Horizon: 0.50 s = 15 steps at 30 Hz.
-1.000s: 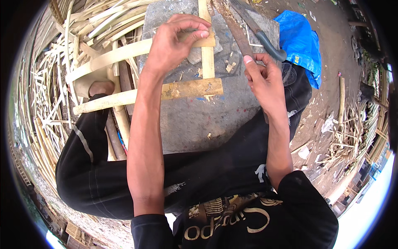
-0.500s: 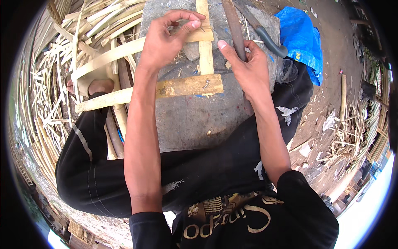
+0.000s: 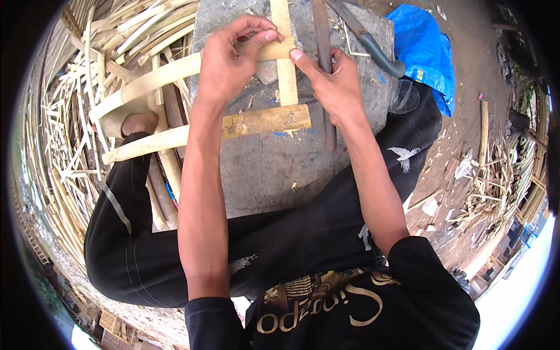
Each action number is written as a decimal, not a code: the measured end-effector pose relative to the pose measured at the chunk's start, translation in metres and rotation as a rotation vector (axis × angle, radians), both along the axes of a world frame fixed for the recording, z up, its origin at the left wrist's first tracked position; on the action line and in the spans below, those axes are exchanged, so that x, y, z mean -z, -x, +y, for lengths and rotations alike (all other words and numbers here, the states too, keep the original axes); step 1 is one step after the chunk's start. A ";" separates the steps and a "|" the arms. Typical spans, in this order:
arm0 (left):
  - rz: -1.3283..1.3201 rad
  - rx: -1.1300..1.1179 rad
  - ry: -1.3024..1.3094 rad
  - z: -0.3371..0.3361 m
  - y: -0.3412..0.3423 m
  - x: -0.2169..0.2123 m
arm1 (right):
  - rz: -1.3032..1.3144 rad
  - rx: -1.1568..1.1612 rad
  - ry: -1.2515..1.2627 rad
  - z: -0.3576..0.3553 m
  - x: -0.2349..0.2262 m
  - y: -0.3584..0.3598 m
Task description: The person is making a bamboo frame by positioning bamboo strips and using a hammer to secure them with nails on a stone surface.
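Observation:
My left hand (image 3: 230, 61) is closed in a pinch over the crossing of two pale bamboo strips. Between its thumb and forefinger is a thin nail (image 3: 282, 40), barely visible now. One strip, the crosspiece (image 3: 287, 81), runs away from me; the curved bamboo slat (image 3: 151, 79) crosses it from the left. My right hand (image 3: 338, 90) has its fingers curled past a rusty metal bar (image 3: 322, 32), its thumb stretched to the slat's end. A wider bamboo slat (image 3: 265, 121) lies nearer me across the crosspiece, with a bent nail (image 3: 290, 119) in it.
The work lies on a worn grey board (image 3: 262, 175) before my crossed legs. A dark-handled tool (image 3: 373, 49) rests at its far right, beside a blue plastic sheet (image 3: 423, 52). Split bamboo (image 3: 146, 29) is heaped at the left, and scraps (image 3: 496, 192) litter the ground right.
My right hand has moved left and slightly away, bringing its thumb onto the slat's end. The metal bar has swung more upright in the picture. My left hand keeps its pinch, shifted slightly left.

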State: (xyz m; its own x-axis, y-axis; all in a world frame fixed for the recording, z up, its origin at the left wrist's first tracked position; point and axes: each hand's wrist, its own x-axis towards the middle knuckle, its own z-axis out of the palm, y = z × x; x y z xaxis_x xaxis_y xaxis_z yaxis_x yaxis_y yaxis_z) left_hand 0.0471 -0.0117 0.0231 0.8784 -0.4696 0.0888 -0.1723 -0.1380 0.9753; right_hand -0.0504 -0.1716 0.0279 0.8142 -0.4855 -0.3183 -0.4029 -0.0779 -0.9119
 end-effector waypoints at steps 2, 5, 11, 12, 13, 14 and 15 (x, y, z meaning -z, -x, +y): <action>-0.015 -0.003 -0.029 -0.002 0.001 -0.001 | 0.015 -0.007 0.003 -0.003 0.002 0.000; -0.088 -0.044 -0.095 -0.003 0.002 -0.003 | 0.013 -0.008 0.013 -0.004 0.006 0.001; -0.095 -0.083 -0.105 -0.005 0.005 -0.006 | 0.050 -0.036 0.002 -0.007 0.004 0.001; -0.074 -0.084 -0.104 -0.005 0.006 -0.005 | 0.050 -0.039 -0.003 -0.007 0.005 0.002; -0.083 -0.078 -0.082 -0.005 0.005 -0.004 | 0.038 -0.039 0.006 -0.007 0.005 0.001; -0.092 -0.071 -0.062 -0.005 0.005 -0.003 | 0.026 -0.040 0.013 -0.006 0.006 0.001; -0.102 -0.065 -0.041 -0.005 0.005 -0.002 | 0.015 -0.040 0.021 -0.006 0.007 0.001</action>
